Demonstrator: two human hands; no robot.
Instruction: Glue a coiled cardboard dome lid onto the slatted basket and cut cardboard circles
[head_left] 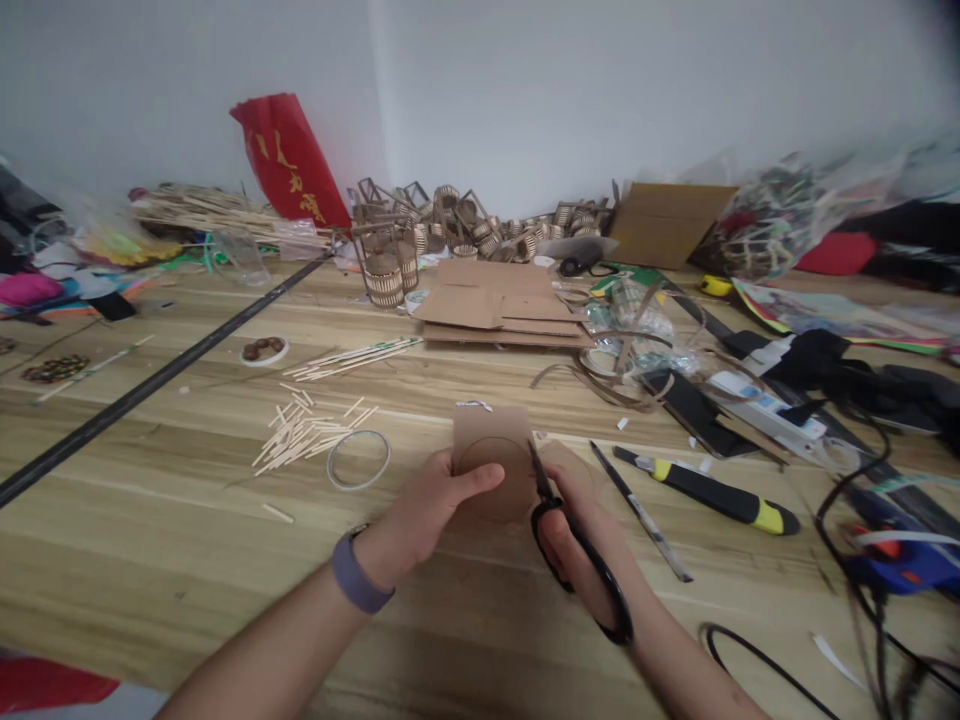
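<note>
My left hand (427,510) grips a small piece of brown cardboard (491,425) with the thumb on top; a circle is drawn on it. In my right hand (581,540) is a pair of black-handled scissors (546,490), fingers through the loops. Its blades meet the right edge of the cardboard piece. Beneath my right hand, another cardboard piece with a curved line (574,455) lies partly hidden. To the left of my left hand rest a metal ring (330,470) and a pile of short wooden sticks (300,440).
A yellow-and-black utility knife (712,495) and a pen (637,510) lie to the right. Behind are stacked cardboard sheets (465,280) and several little stick baskets (385,280). A long dark rod (165,380) crosses the left side. Cables (847,560) run along the right.
</note>
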